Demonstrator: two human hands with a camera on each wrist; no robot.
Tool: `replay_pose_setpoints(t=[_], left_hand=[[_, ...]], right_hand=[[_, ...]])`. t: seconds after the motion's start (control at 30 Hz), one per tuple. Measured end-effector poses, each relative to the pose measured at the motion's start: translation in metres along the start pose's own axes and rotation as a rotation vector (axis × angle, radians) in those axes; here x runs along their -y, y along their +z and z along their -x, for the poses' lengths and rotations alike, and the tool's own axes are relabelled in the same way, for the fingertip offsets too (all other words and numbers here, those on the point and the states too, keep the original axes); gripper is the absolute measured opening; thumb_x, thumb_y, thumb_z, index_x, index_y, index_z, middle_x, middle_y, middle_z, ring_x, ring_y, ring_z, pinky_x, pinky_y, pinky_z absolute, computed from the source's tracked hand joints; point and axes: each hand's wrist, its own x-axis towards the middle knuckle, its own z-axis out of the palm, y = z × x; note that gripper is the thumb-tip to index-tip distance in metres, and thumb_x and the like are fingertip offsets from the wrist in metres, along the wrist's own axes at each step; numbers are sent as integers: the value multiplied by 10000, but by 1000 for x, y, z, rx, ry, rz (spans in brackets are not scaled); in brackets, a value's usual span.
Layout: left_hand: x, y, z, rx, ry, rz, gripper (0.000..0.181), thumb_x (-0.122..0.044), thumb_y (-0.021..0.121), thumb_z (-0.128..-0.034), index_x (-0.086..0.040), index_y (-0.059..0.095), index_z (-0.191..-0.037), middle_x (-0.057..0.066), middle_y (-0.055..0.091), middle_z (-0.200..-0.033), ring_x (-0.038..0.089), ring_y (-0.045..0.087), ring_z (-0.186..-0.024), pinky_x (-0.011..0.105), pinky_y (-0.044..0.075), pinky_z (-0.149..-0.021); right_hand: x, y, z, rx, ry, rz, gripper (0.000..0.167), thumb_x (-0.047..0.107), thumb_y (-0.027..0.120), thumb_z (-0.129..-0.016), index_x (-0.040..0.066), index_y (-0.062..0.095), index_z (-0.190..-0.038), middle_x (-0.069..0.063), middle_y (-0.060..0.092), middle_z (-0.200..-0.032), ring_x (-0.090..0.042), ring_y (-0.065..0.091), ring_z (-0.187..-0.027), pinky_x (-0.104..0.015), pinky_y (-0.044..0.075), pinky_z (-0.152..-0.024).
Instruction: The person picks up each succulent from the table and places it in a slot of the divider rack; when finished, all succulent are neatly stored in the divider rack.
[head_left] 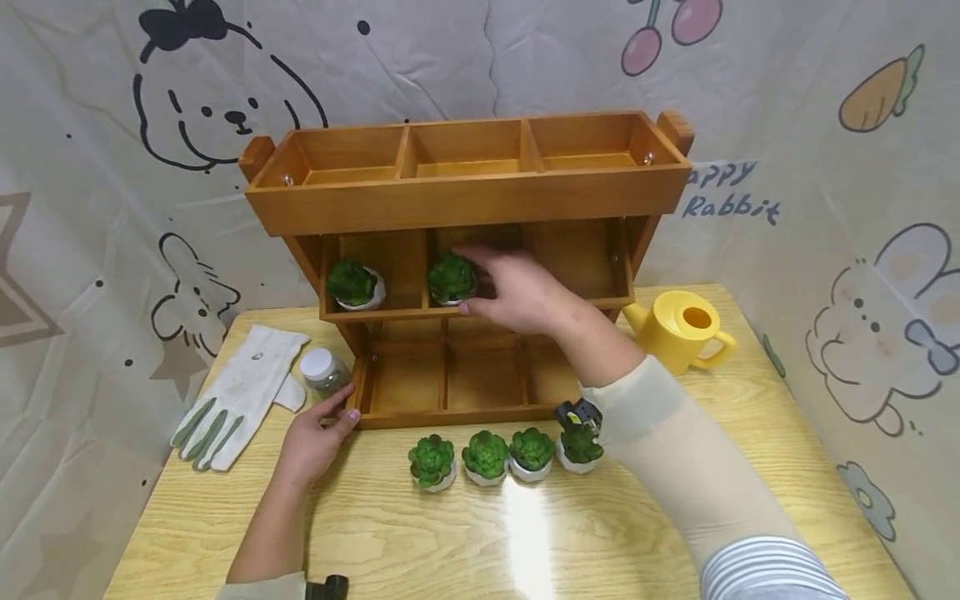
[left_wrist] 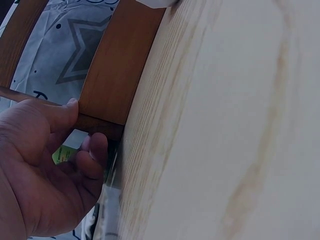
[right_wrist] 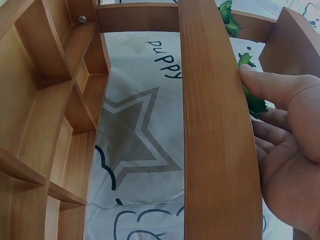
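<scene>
A three-tier wooden planter shelf (head_left: 465, 204) stands on the table. My right hand (head_left: 521, 292) reaches into its middle tier and holds a potted succulent (head_left: 452, 277) in the middle compartment, thumb in front and fingers behind. In the right wrist view, the tier's front board covers most of that plant. Another potted succulent (head_left: 352, 283) sits in the left compartment of the same tier. At the lower left, my left hand (head_left: 311, 442) pinches the front corner of the bottom tier, thumb and finger on its end board (left_wrist: 107, 75).
Several potted succulents (head_left: 486, 457) line the table before the shelf. On the left lie white-and-green gloves (head_left: 243, 396) beside a white-capped jar (head_left: 324, 371). A yellow watering can (head_left: 682, 329) stands at the right. Printed cloth (head_left: 787, 250) surrounds the table.
</scene>
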Motion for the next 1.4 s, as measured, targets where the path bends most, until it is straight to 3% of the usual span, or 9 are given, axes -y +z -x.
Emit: replay_pose_setpoints(t=[0.57, 0.83, 1.4], left_hand=[[4, -1, 1, 23, -28, 20, 540, -297, 671, -1032, -199, 528, -1543, 123, 596, -1155, 217, 666, -958, 276, 557, -781], [4, -1, 1, 14, -17, 3, 530, -275, 669, -1033, -189, 535, -1538, 138, 608, -1156, 214, 673, -938, 270, 559, -772], [2, 1, -1, 11, -20, 30, 529, -271, 671, -1032, -182, 537, -1536, 136, 591, -1147, 194, 648, -949, 265, 571, -780]], right_hand=[[-7, -1, 20, -32, -10, -134, 755, 272, 787, -942, 93, 427, -1582, -81, 478, -1575, -232, 572, -1342, -342, 478, -1080], [-11, 1, 33, -84, -40, -166, 722, 252, 792, -940, 61, 460, -1551, -87, 506, -1553, -243, 599, -1312, -343, 495, -1060], [-15, 1, 57, -117, -40, -247, 679, 206, 781, -957, 70, 468, -1545, -83, 527, -1530, -255, 598, -1313, -346, 534, -1004]])
